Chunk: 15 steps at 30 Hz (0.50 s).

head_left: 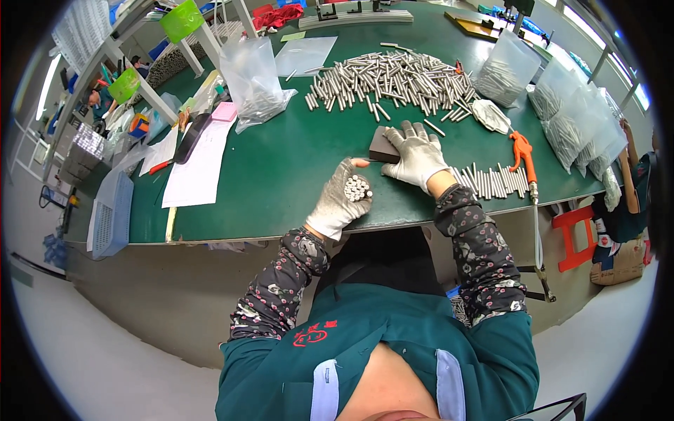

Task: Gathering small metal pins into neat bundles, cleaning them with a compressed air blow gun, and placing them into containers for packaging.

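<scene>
My left hand [331,207], in a pale work glove with a bare fingertip showing, is closed round a bundle of metal pins [357,188]; their round ends face up. Just to the right, my gloved right hand [419,163] reaches over a dark brown block [382,145] on the green tabletop. Its thumb lies along the near side of the block and the fingers along its right side, gripping it. Beside my right wrist, a row of loose metal pins [491,182] lies side by side near the table's front edge.
A large pile of pins [393,78] covers the far middle of the green table [281,168]. An orange air blow gun [521,151] with a hose lies at the right. Plastic bags of pins [500,74] stand beyond. Paper sheets [200,168] and a blue basket [114,214] are leftward.
</scene>
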### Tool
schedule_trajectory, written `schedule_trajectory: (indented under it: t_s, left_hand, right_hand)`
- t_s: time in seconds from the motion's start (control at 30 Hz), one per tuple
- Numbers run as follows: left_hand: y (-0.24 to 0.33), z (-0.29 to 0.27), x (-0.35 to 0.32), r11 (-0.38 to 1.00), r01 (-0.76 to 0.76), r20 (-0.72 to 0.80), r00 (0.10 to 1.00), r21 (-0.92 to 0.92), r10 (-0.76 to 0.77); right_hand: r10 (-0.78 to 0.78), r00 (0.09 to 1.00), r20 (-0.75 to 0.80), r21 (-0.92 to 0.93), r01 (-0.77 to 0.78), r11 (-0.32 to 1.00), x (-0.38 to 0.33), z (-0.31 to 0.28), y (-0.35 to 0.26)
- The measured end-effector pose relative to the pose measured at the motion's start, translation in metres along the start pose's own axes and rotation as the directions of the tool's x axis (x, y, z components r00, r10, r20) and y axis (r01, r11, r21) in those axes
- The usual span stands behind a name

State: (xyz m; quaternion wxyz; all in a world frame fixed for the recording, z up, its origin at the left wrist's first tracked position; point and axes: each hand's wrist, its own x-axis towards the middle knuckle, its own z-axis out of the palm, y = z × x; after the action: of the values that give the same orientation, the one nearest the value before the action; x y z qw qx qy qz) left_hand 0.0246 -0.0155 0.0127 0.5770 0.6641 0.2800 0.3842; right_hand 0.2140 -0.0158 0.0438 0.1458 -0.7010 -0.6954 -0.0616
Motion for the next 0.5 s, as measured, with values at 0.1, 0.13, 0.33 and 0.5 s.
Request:
schedule_trajectory:
  t_s: [0.1,0.13,0.33,0.5]
  left_hand:
    - [-0.003,0.000,0.000,1.000,-0.007,-0.012,1.000,0.022,0.008]
    - [-0.004,0.001,0.002,0.999,-0.011,-0.012,1.000,0.050,0.011]
    - [-0.002,0.004,-0.001,0.963,0.032,-0.050,0.998,-0.267,-0.047]
    - [0.006,0.001,-0.002,0.998,0.048,-0.027,0.998,-0.045,-0.049]
  right_hand:
    - [-0.061,0.998,-0.004,0.111,0.061,0.992,0.004,-0.001,0.008]
    - [-0.059,0.998,-0.006,0.107,0.060,0.992,0.002,-0.005,0.008]
    - [-0.358,0.914,-0.191,0.352,0.405,0.844,-0.045,-0.058,-0.025]
    - [-0.077,0.948,-0.310,0.149,0.129,0.980,-0.027,-0.040,-0.004]
